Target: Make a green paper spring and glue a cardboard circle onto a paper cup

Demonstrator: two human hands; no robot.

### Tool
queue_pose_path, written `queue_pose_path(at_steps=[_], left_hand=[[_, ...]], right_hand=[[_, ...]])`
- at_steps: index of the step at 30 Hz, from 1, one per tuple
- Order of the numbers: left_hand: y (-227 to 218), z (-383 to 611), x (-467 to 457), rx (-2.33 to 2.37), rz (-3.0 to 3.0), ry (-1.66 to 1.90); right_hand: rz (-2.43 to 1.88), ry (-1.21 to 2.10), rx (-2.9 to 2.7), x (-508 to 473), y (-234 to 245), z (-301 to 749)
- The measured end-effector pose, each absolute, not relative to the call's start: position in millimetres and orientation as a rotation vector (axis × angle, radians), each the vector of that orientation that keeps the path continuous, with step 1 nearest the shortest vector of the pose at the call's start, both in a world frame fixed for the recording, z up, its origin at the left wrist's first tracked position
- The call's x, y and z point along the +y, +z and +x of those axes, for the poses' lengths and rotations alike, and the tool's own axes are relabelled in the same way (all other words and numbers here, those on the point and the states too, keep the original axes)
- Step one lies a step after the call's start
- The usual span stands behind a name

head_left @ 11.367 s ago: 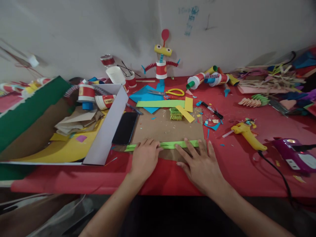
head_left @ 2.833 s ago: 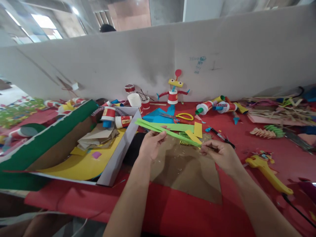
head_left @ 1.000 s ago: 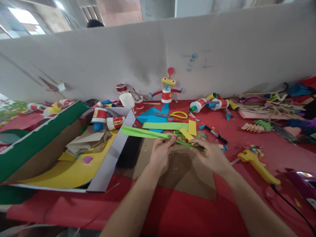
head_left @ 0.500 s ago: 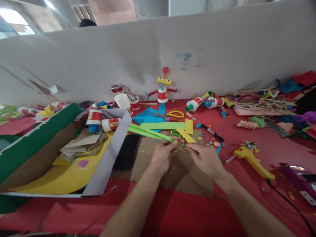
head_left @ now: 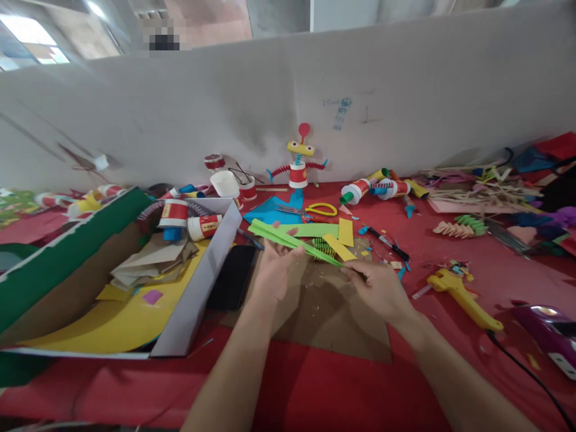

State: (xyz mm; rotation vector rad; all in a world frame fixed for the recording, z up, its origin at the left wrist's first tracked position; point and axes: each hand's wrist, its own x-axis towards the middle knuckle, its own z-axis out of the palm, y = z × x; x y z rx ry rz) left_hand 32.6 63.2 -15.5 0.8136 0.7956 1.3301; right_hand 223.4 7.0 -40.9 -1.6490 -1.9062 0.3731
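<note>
Two long green paper strips (head_left: 301, 245) stretch over a piece of brown cardboard (head_left: 333, 327). My right hand (head_left: 380, 288) pinches their right end, where they come together. Under the strips' left part is my left hand (head_left: 274, 267), its fingers stretched out and its thumb apart; it may be touching the paper, but is not closed on it. Just beyond lie a flat light-green strip (head_left: 315, 230), yellow paper pieces (head_left: 345, 231) and a pleated green paper spring (head_left: 322, 246).
Left of my hands are a black phone (head_left: 231, 277) and an open box (head_left: 198, 282) holding paper and cup figures. Yellow-handled scissors (head_left: 320, 209) rest on blue paper. A cup robot (head_left: 297, 175) stands at the back. To the right lies a yellow glue gun (head_left: 463, 297) with a cord.
My left hand has moved left along the green strips and its fingers have opened from a pinch. The strips' left end has shifted right; my right hand keeps its pinch.
</note>
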Motion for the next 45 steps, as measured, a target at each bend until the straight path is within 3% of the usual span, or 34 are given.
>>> queue_pose_path(at_steps=[6, 12, 20, 31, 37, 45], left_hand=[[4.1, 21.9, 60.9, 0.808, 0.921, 1.595], [-12.2, 32.8, 56.7, 0.892, 0.848, 1.247], [-13.3, 36.5, 51.5, 0.959, 0.947, 1.107], [-22.7, 35.6, 58.4, 1.053, 0.818, 1.225], [-24.0, 38.4, 53.6, 1.034, 0.974, 1.094], [-26.9, 41.3, 59.2, 0.996, 0.695, 1.151]], right_hand=[[-1.645, 0.333, -1.872, 9.4, -39.2, 229.3], [-1.629, 0.325, -1.883, 8.1, -41.4, 225.3], [-1.674, 0.273, -1.959, 6.8, -45.5, 219.6], [-1.600, 0.197, -2.056, 3.7, -47.2, 217.9], [-1.660, 0.024, -2.072, 4.1, -46.3, 217.6], [-1.586, 0.174, -2.065, -0.4, -43.0, 210.8]])
